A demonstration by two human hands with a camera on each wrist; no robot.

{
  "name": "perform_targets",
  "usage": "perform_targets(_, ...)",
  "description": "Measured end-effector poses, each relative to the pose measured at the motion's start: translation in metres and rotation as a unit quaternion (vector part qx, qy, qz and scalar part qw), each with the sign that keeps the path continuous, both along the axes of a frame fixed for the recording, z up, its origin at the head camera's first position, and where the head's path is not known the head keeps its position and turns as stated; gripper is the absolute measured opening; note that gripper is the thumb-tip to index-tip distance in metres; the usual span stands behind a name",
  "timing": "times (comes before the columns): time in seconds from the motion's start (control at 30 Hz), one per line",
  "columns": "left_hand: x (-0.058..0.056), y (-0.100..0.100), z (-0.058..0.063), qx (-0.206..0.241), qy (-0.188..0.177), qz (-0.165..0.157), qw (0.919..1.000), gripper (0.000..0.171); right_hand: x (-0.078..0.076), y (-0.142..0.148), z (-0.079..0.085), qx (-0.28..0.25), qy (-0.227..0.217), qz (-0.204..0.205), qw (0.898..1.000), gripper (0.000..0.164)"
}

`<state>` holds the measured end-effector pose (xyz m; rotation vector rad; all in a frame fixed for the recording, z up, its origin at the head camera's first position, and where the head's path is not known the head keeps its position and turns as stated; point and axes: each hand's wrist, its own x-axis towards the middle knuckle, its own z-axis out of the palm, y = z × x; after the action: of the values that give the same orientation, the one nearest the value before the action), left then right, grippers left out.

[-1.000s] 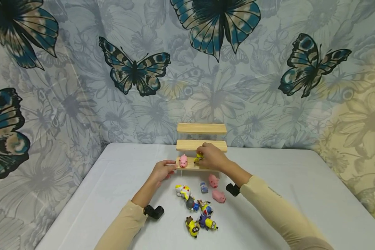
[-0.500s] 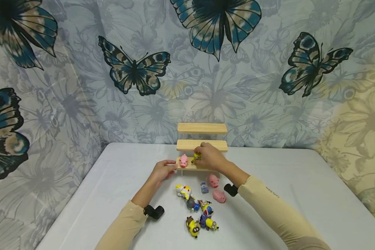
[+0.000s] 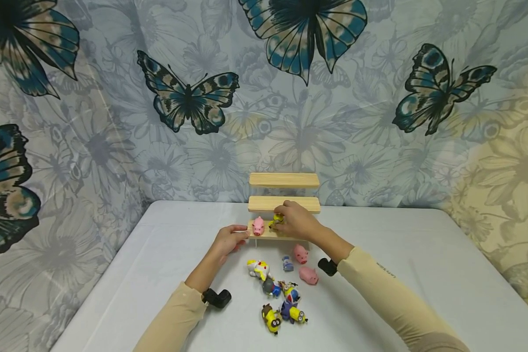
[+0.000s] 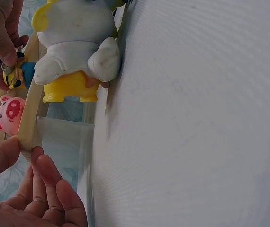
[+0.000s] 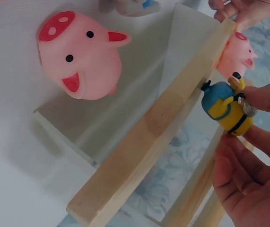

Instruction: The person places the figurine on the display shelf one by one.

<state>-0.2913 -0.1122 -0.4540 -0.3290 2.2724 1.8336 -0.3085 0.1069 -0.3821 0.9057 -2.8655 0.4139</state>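
A wooden display shelf [image 3: 283, 204] with three stepped boards stands at the back of the table. At its lowest board's left end, my left hand [image 3: 229, 240] pinches the wood, thumb above and fingers below, as the left wrist view shows. A pink pig figure [image 3: 258, 226] sits upright on that board by this hand. To the pig's right, my right hand [image 3: 300, 220] holds a yellow-and-blue minion figure [image 5: 227, 109] between thumb and fingers at the lowest board. The minion's feet are at the board's edge; whether it bears weight there I cannot tell.
In front of the shelf lie two more pink pigs [image 3: 308, 275], a small blue-grey figure [image 3: 288, 264], a white-and-yellow figure [image 3: 258, 269] and several minion figures [image 3: 271, 319]. A butterfly-print cloth [image 3: 220, 166] hangs behind the white table [image 3: 123, 274].
My right hand has shifted the minion slightly left along the lowest board, closer to the seated pig, then stayed almost still. The left hand keeps its grip on the shelf end.
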Motion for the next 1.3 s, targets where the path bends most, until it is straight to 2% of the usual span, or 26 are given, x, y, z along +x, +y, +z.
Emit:
perform_targets(0.6,0.0,0.0,-0.002,0.002,0.003,0.0,1.0,0.035,0.002,0.004,-0.005,-0.024,0.011,0.017,1.0,0.039)
perform_targets(0.87,0.0,0.001,0.001,-0.001,-0.001,0.004,1.0,0.034,0.005,0.006,-0.004,-0.024,-0.002,0.017,1.0,0.041)
perform_targets(1.0,0.0,0.0,0.0,0.0,-0.001,0.004,1.0,0.034,0.007,0.008,-0.002,-0.03,-0.01,0.02,0.999,0.043)
perform_targets(1.13,-0.001,0.0,-0.002,0.001,-0.002,0.0,1.0,0.034,0.011,0.014,0.004,-0.044,-0.016,0.005,0.999,0.05)
perform_targets(1.3,-0.001,-0.001,-0.002,0.001,-0.001,0.0,1.0,0.035,0.016,0.022,0.007,-0.062,0.029,-0.01,0.998,0.049)
